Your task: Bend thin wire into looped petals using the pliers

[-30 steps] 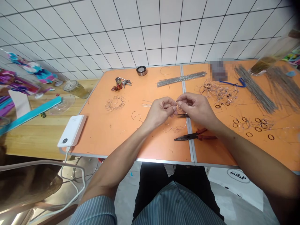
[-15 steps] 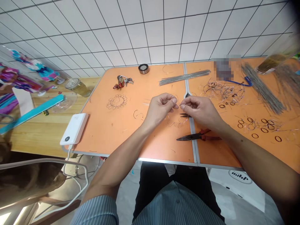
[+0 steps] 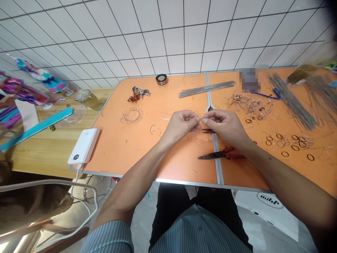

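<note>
My left hand (image 3: 183, 123) is closed in a pinch on a thin wire (image 3: 196, 113), a fine loop of which shows above the fingertips. Close by, almost fingertip to fingertip, my right hand (image 3: 221, 123) pinches the same wire, as far as its fineness lets me see. Looped thin wire (image 3: 204, 138) shows just below the hands, partly hidden. Long-nose pliers (image 3: 214, 155) with red handles lie under my right wrist, their jaws pointing left. Behind my right fingers, a second dark-tipped tool (image 3: 207, 130) is mostly covered.
A flower-shaped wire ring (image 3: 131, 116), keys (image 3: 139, 93) and a tape roll (image 3: 161, 79) lie left on the orange table (image 3: 113, 151). Straight wire bundles (image 3: 206, 89), tangled wire (image 3: 249, 103) and dark rings (image 3: 295, 148) spread rightward. A white power bank (image 3: 83, 146) rests at the left edge.
My fingertips have come closer together, and both hands sit slightly lower in view. The camera view has shifted a little; the things on the table stay in place.
</note>
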A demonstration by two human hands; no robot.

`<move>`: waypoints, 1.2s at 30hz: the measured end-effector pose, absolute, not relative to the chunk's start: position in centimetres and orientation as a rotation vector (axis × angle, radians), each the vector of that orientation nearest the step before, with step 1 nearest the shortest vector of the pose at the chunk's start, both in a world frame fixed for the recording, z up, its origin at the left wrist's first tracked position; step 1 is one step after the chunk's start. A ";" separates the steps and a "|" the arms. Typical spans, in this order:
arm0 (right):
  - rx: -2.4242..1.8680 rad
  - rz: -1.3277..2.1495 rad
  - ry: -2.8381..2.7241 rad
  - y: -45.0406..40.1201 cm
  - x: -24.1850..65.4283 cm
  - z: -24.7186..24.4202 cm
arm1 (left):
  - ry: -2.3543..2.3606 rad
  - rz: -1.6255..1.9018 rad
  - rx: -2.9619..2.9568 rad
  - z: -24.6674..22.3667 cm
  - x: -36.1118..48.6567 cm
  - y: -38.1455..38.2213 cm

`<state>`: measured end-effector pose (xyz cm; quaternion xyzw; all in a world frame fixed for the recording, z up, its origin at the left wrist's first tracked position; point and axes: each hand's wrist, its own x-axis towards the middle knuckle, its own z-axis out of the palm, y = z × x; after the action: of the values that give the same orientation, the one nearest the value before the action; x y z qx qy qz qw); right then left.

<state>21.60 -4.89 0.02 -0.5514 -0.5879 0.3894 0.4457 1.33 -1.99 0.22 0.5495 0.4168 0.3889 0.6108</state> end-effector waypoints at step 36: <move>-1.331 0.978 -1.460 -5.5 22.0 0.8 | 0.908 0.929 1.124 0.4 1.6 -2.2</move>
<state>21.96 -5.48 0.83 -0.5386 -0.5909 0.3960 0.4517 1.64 -2.15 0.37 0.4956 0.4003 0.4094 0.6531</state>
